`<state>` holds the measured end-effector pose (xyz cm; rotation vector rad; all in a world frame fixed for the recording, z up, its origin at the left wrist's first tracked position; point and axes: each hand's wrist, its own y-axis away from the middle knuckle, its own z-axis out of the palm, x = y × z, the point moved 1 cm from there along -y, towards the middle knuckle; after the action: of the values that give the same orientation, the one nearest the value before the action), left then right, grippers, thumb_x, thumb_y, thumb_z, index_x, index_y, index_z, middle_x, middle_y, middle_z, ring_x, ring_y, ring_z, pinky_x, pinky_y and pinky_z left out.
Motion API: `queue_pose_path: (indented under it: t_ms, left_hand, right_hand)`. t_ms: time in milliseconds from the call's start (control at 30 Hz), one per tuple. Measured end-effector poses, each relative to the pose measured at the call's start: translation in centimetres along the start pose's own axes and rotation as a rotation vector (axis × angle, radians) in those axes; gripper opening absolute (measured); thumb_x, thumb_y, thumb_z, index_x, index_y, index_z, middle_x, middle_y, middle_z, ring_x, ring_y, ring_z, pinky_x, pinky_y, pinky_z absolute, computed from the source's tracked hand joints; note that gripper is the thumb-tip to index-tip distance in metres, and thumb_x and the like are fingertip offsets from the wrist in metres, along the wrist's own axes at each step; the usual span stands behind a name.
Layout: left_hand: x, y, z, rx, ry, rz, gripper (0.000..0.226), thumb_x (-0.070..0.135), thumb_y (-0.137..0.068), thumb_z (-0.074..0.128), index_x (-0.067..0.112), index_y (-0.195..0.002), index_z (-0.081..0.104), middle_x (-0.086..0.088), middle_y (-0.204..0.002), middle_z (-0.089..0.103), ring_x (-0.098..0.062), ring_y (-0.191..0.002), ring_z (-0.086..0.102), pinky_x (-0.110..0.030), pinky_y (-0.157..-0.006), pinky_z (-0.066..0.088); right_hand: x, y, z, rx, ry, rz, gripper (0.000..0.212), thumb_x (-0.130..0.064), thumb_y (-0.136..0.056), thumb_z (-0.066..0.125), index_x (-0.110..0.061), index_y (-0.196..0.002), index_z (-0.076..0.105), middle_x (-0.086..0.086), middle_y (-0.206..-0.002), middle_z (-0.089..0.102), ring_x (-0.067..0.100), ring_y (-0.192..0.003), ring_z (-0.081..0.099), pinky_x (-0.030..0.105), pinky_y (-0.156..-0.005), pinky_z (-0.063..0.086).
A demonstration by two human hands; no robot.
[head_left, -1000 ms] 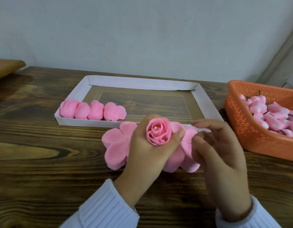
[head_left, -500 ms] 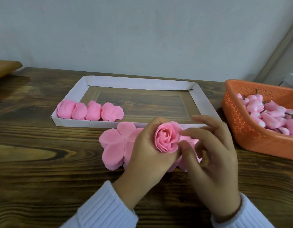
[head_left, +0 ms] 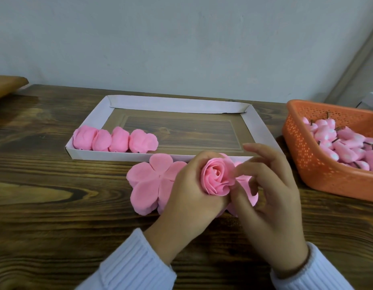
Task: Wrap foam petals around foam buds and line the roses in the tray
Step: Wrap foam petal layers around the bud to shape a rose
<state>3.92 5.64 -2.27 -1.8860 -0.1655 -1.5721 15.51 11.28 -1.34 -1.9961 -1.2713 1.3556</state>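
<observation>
My left hand (head_left: 191, 197) grips a pink foam rose (head_left: 215, 176) from the left and below, its spiral centre facing me. My right hand (head_left: 269, 201) pinches the rose's outer petal at its right edge with thumb and forefinger; the other fingers are spread. Flat pink petal sheets (head_left: 149, 183) lie on the table under and left of my hands. The white cardboard tray (head_left: 175, 104) stands just behind, with several finished roses (head_left: 114, 140) lined along its front left wall.
An orange perforated basket (head_left: 319, 166) full of pink foam buds (head_left: 344, 141) with dark stems sits at the right. A wall runs close behind the wooden table (head_left: 45, 185). A brown wooden edge (head_left: 7, 83) shows at far left.
The rose has opened wider as another petal was wrapped round it. My right hand moved in from the right and took hold of the rose's right edge.
</observation>
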Motion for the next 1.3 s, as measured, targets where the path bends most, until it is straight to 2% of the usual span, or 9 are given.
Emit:
queue_pose_path:
  t_ms: [167, 467, 633, 800, 900, 1033, 1200, 1267, 1300]
  left_hand:
    - [0.2, 0.0, 0.0, -0.018, 0.038, 0.004, 0.036, 0.010, -0.063, 0.074, 0.032, -0.089, 0.062, 0.014, -0.088, 0.070, -0.001, -0.079, 0.067, -0.010, -0.066, 0.049]
    - [0.2, -0.1, 0.0, 0.045, 0.099, 0.017, 0.039, 0.034, -0.054, 0.075, 0.045, -0.088, 0.060, 0.013, -0.087, 0.067, -0.006, -0.081, 0.064, -0.020, -0.070, 0.051]
    - [0.3, 0.1, -0.2, 0.016, 0.074, 0.047, 0.030, 0.034, -0.059, 0.075, 0.032, -0.085, 0.060, 0.011, -0.083, 0.067, -0.004, -0.076, 0.062, -0.017, -0.068, 0.050]
    - [0.5, 0.3, -0.2, -0.033, 0.080, 0.035, 0.023, 0.032, -0.064, 0.071, 0.026, -0.085, 0.062, 0.013, -0.080, 0.067, -0.002, -0.074, 0.064, -0.015, -0.067, 0.051]
    - [0.6, 0.4, -0.2, -0.002, 0.109, 0.014, 0.021, 0.034, -0.067, 0.071, 0.028, -0.086, 0.063, 0.010, -0.079, 0.069, -0.002, -0.073, 0.065, -0.015, -0.066, 0.051]
    - [0.9, 0.4, -0.3, 0.010, 0.155, 0.009, 0.013, 0.030, -0.071, 0.069, 0.026, -0.083, 0.067, 0.005, -0.077, 0.070, -0.007, -0.073, 0.068, -0.019, -0.065, 0.053]
    - [1.7, 0.6, -0.5, -0.035, 0.260, -0.012, 0.018, 0.031, -0.075, 0.068, 0.016, -0.085, 0.067, -0.010, -0.070, 0.065, -0.038, -0.053, 0.059, -0.047, -0.044, 0.053]
    - [2.0, 0.7, -0.4, -0.046, 0.264, -0.001, 0.017, 0.030, -0.076, 0.066, 0.014, -0.080, 0.063, -0.004, -0.066, 0.063, -0.037, -0.053, 0.057, -0.045, -0.044, 0.050]
    - [2.1, 0.7, -0.4, -0.054, 0.275, 0.002, 0.017, 0.029, -0.076, 0.066, 0.013, -0.078, 0.061, 0.000, -0.064, 0.062, -0.027, -0.050, 0.058, -0.038, -0.041, 0.050]
  right_hand:
    - [0.0, 0.0, -0.1, -0.059, 0.019, 0.009, 0.018, -0.014, -0.082, 0.053, -0.013, -0.093, 0.068, 0.005, -0.123, 0.052, 0.014, -0.101, 0.057, 0.016, -0.086, 0.040]
    - [-0.1, 0.1, -0.1, 0.020, 0.028, 0.005, 0.013, -0.017, -0.082, 0.056, -0.008, -0.082, 0.066, 0.006, -0.102, 0.058, 0.013, -0.097, 0.056, 0.018, -0.080, 0.040]
    - [-0.3, 0.0, -0.2, 0.011, 0.008, 0.018, 0.012, -0.018, -0.084, 0.055, -0.010, -0.078, 0.061, -0.002, -0.078, 0.058, 0.012, -0.077, 0.056, 0.018, -0.070, 0.041]
    - [-0.4, 0.2, -0.3, 0.075, -0.066, 0.035, 0.006, -0.024, -0.089, 0.056, -0.021, -0.093, 0.060, -0.013, -0.083, 0.061, 0.005, -0.076, 0.058, 0.017, -0.070, 0.044]
    - [-0.2, 0.3, -0.1, 0.099, -0.338, 0.161, 0.014, -0.031, -0.092, 0.052, -0.034, -0.105, 0.054, -0.008, -0.091, 0.065, 0.013, -0.080, 0.063, 0.030, -0.072, 0.050]
    - [0.0, 0.2, 0.4, -0.017, -0.595, 0.432, 0.014, -0.028, -0.092, 0.049, -0.025, -0.093, 0.062, 0.009, -0.085, 0.064, 0.036, -0.069, 0.062, 0.051, -0.056, 0.054]
    - [-0.4, 0.2, 1.1, -0.271, -0.916, 0.760, 0.020, -0.022, -0.095, 0.051, -0.021, -0.095, 0.071, 0.012, -0.061, 0.059, 0.020, -0.050, 0.055, 0.021, -0.038, 0.037]
    - [-0.6, 0.2, 1.1, -0.353, -1.010, 0.868, 0.029, -0.021, -0.093, 0.049, -0.022, -0.078, 0.074, 0.011, -0.054, 0.055, 0.014, -0.042, 0.049, 0.016, -0.035, 0.029]
    - [-0.6, 0.2, 1.1, -0.386, -1.030, 0.912, 0.035, -0.019, -0.093, 0.047, -0.021, -0.069, 0.072, 0.008, -0.052, 0.055, 0.012, -0.038, 0.046, 0.014, -0.034, 0.025]
